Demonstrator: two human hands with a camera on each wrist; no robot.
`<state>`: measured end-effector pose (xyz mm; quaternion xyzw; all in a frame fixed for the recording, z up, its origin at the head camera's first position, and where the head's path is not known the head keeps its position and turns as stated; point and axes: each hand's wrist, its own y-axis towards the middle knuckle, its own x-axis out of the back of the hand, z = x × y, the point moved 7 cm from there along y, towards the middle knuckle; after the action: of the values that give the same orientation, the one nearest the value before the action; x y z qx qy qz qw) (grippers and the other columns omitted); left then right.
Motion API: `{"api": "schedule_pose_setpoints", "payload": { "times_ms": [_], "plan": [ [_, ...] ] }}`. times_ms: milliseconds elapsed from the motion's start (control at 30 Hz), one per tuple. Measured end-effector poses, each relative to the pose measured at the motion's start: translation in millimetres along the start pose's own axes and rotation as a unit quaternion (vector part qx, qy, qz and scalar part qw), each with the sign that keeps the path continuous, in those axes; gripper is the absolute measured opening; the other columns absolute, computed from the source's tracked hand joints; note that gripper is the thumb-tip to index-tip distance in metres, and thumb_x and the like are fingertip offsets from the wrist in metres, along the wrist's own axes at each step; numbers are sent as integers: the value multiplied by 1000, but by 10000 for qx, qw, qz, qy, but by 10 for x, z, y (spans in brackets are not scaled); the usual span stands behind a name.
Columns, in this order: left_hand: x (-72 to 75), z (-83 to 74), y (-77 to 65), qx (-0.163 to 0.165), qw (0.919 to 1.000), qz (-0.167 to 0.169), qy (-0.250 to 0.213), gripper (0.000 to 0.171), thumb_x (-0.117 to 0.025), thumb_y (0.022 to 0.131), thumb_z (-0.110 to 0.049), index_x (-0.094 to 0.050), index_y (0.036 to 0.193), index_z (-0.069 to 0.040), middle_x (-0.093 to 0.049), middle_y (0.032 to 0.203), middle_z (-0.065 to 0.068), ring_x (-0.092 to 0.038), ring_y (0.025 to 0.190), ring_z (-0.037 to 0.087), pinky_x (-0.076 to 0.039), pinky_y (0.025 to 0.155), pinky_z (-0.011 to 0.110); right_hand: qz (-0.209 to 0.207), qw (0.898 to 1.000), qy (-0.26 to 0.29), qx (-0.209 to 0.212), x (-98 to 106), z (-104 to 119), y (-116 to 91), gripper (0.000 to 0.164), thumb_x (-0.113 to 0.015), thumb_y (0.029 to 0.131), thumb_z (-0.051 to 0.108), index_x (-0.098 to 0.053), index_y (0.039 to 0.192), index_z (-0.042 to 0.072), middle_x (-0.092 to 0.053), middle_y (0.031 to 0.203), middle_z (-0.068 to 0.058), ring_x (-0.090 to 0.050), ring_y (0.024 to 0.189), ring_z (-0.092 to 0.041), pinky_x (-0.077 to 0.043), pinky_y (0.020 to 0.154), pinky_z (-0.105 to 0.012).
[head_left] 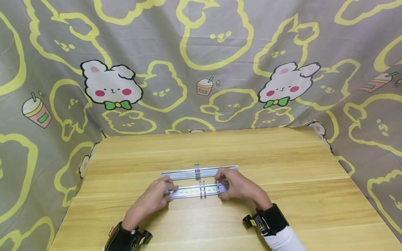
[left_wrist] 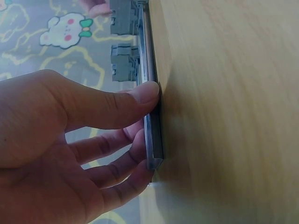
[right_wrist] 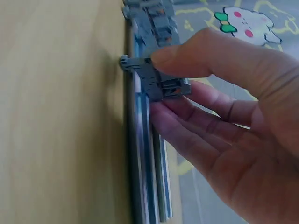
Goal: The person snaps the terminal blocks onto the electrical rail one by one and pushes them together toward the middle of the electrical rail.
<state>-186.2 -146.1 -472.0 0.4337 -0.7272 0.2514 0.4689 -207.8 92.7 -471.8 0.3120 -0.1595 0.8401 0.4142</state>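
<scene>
Two slotted metal DIN rails lie side by side on the table. My left hand grips the left end of the nearer rail, thumb on the near edge and fingertips on the far edge in the left wrist view. Toward that rail's right end, my right hand pinches a grey terminal block seated across the rail. Its thumb presses on the block's face, with the other fingers behind. Two more thin grey blocks sit on the same rail, left of the right hand.
Behind lies the farther rail, with several grey blocks clustered near its middle; the right fingers overlap its right part. Both rails rest on the wood-grain table. A patterned curtain hangs along the table's back and sides.
</scene>
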Motion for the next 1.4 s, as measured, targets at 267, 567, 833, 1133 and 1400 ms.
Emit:
{"api": "schedule_pose_setpoints", "payload": {
  "times_ms": [267, 567, 833, 1133, 1400],
  "plan": [
    [-3, 8, 0, 11, 10000, 23, 3, 35, -78, 72, 5, -76, 107, 0, -63, 97, 3, -61, 85, 20, -57, 69, 31, -156, 9999, -12, 50, -97, 71, 61, 47, -82, 65, 5, -61, 107, 3, -67, 109, -10, -64, 102, -23, -55, 91, -37],
    [-4, 12, 10, 98, 9999, 60, -22, 35, -78, 72, 6, -76, 107, 0, -63, 96, 4, -60, 83, 19, -56, 69, 31, -240, 9995, -196, -19, -174, 111, 123, 49, -83, 67, 10, -61, 111, 5, -67, 112, -8, -64, 105, -23, -54, 93, -36],
    [-5, 16, 7, 66, 10000, 37, -63, 35, -77, 72, 6, -76, 107, 0, -62, 94, 2, -58, 80, 18, -55, 68, 31, -303, 9989, -343, -20, -227, 161, 163, 52, -84, 65, 11, -59, 111, 7, -67, 114, -6, -64, 105, -22, -54, 91, -32],
    [-12, 32, 10, 97, 9999, 15, -45, 35, -78, 72, 6, -77, 106, 0, -63, 95, 2, -60, 84, 18, -56, 71, 31, -384, 9980, -507, -14, -266, 195, 186, 52, -84, 67, 16, -61, 112, 9, -66, 113, -4, -62, 106, -20, -53, 94, -35],
    [-24, 37, 9, 103, 9999, 49, -52, 35, -78, 72, 5, -76, 107, -1, -62, 95, 2, -59, 82, 17, -55, 70, 31, -432, 9978, -504, 4, -308, 215, 209, 50, -84, 67, 14, -61, 111, 9, -66, 113, -3, -61, 104, -18, -53, 92, -35]
  ]
}}
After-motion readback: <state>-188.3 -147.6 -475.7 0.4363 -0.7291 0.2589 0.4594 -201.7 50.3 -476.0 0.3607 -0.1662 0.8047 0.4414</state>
